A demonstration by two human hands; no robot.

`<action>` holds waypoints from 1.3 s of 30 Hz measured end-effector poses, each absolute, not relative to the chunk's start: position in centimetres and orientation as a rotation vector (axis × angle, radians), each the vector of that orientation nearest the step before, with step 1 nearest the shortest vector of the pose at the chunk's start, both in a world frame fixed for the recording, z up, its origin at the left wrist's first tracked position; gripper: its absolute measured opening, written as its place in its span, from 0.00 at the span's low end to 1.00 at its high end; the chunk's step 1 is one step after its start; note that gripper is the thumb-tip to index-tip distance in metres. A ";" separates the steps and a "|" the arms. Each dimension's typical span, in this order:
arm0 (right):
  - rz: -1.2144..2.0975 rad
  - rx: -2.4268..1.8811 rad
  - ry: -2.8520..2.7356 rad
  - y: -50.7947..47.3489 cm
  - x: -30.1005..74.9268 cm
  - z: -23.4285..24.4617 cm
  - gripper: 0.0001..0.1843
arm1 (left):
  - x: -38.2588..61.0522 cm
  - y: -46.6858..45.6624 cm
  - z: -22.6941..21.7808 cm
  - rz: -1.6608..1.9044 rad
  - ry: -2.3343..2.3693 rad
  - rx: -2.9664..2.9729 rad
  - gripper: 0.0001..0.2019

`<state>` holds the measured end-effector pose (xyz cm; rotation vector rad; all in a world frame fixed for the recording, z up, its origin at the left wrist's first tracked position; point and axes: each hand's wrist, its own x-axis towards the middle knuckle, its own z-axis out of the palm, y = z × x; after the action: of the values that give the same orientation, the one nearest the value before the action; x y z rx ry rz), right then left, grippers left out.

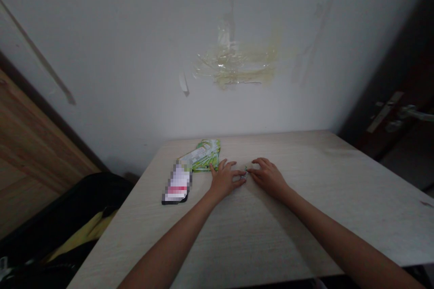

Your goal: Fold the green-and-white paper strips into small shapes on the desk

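Note:
My left hand (224, 178) reaches over the table, with thumb and index finger close together at a small pale and dark-green piece (244, 172). Its other fingers are spread, and the outer ones lie by a green and white packet (205, 156). From the other side, my right hand (269, 177) holds its fingertips together at the same small piece. What the piece is, I cannot make out; the fingertips partly cover it. Left of my left hand lies a phone (178, 183) with a blurred screen, its upper end against the packet.
The light wood-grain table (325, 203) meets a white wall (135, 54) with peeling clear tape (237, 65). A dark door with a metal handle (412, 112) stands at right. Dark and yellow cloth items (81, 235) lie beside the table at lower left, near a wooden panel (27, 144).

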<state>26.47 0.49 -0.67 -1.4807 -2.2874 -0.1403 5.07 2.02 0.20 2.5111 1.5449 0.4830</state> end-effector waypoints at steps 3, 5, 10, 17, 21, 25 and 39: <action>-0.183 -1.550 -2.298 0.3 26.2 -0.6 0.15 | 5.1 2.1 0.3 0.478 1.529 2.510 0.15; -0.205 -1.580 -2.301 0.3 26.1 -0.6 0.16 | 5.1 2.2 0.2 0.486 1.526 2.509 0.15; -0.240 -1.627 -2.320 0.4 25.8 -0.7 0.17 | 5.2 2.5 -0.2 0.517 1.536 2.507 0.14; -0.220 -1.688 -2.345 1.1 25.5 -0.6 0.19 | 5.2 2.4 -0.1 0.523 1.525 2.493 0.14; -0.193 -1.690 -2.330 1.5 25.3 -0.5 0.19 | 5.2 2.4 0.0 0.519 1.531 2.488 0.14; -0.160 -1.668 -2.307 1.7 25.2 -0.7 0.19 | 5.1 2.4 -0.1 0.530 1.532 2.503 0.14; 0.061 -1.403 -2.166 2.2 26.7 -2.0 0.16 | 5.4 1.8 -0.3 0.550 1.586 2.533 0.15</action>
<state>26.66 2.16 -1.98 -1.4030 -2.1663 0.0606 5.38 1.79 -0.31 2.5333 1.5864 0.5500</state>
